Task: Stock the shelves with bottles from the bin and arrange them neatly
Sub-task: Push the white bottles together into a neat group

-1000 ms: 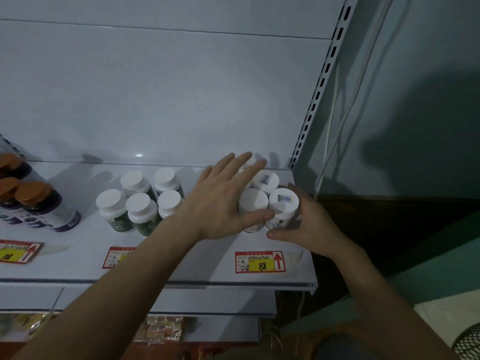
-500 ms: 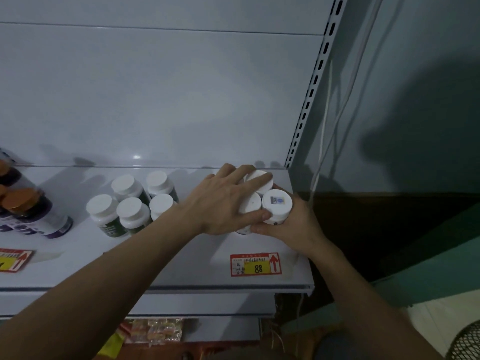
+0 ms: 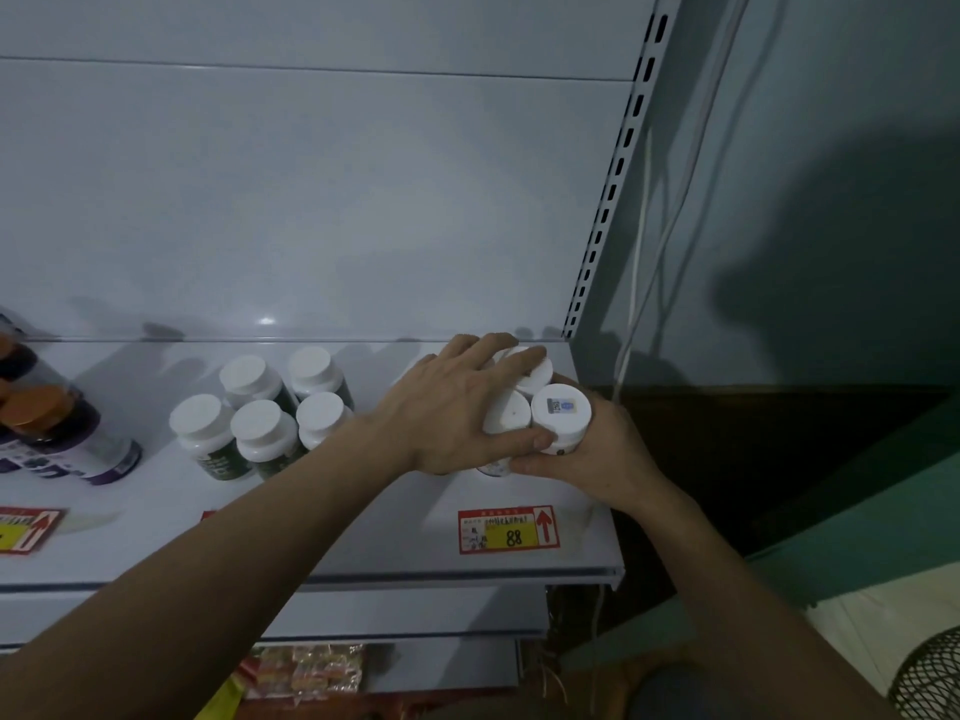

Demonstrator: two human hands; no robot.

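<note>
A tight cluster of white-capped bottles stands at the right end of the white shelf. My left hand lies over the cluster's left side, fingers curled across the caps and thumb at the front. My right hand wraps the right side, holding the bottle with a small sticker on its cap. Both hands press the cluster together. The bottles' bodies are mostly hidden by the hands.
Several white-capped green-label bottles stand mid-shelf. Orange-capped dark bottles stand at the far left. A red and yellow price tag sits on the shelf front. A slotted upright and wall bound the right side. Lower shelves hold packets.
My left hand's fingers came down from raised and spread onto the caps. Both hands closed in on the cluster, which sits slightly further back on the shelf.
</note>
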